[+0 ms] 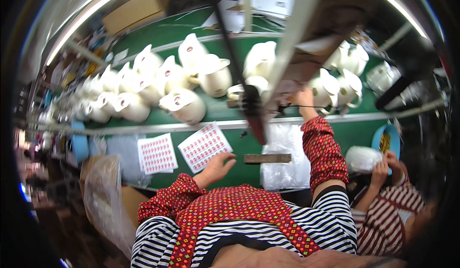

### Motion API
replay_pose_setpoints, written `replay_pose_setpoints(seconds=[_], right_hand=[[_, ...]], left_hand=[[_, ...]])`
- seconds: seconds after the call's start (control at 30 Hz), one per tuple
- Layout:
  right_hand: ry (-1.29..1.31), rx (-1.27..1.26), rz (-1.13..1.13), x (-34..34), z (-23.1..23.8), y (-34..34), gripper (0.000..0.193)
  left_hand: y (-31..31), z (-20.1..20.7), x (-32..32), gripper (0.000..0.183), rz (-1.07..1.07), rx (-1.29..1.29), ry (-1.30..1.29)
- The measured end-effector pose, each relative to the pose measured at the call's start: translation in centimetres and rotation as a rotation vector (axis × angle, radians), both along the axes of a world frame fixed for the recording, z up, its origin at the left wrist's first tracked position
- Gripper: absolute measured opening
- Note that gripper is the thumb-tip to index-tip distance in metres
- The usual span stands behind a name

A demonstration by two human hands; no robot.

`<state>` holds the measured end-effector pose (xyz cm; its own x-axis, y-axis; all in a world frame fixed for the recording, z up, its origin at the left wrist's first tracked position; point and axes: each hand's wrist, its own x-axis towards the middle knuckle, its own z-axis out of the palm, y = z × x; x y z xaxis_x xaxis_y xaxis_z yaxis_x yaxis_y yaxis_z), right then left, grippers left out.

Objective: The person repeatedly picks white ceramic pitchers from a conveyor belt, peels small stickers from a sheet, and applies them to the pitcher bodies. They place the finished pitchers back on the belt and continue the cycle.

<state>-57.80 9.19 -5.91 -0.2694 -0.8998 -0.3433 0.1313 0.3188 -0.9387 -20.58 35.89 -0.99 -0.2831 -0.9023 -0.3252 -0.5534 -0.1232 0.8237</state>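
My left hand (218, 168) is low over the green bench, at the lower right corner of a sheet of red stickers (205, 145). Its fingers are loosely bent, with a gap between thumb and forefinger. A second sticker sheet (158, 154) lies to the left. My right arm stretches far forward, and my right hand (304, 99) is beside a white jug-shaped kettle body (325, 89) on the raised green line. The fingers of that hand are mostly hidden behind the slanting beam and dark parts. Between my arms lies a short brownish bar (267, 158).
Many white kettle bodies (187, 106) crowd the line at left. Clear plastic bags (282, 172) lie beside the bar. A slanting beam (306, 33) and a dark hanging tool (253, 110) cross the middle. At right, a co-worker's hands (381, 171) hold a white item near a blue basin (394, 141).
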Motion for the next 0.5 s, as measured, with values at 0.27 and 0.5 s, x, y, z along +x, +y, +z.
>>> replay_pose_setpoints(seconds=[0.27, 0.5], right_hand=[[0.209, -0.066, -0.087, -0.5, -4.5, -3.6, 0.020], [0.310, -0.221, -0.261, -0.7, -3.3, -0.8, 0.018]], left_hand=[[3.7, -9.6, 11.2, 0.056, 0.432, -0.357, -0.558], [-5.3, -12.8, 10.7, 0.062, 0.277, -0.390, -0.564]])
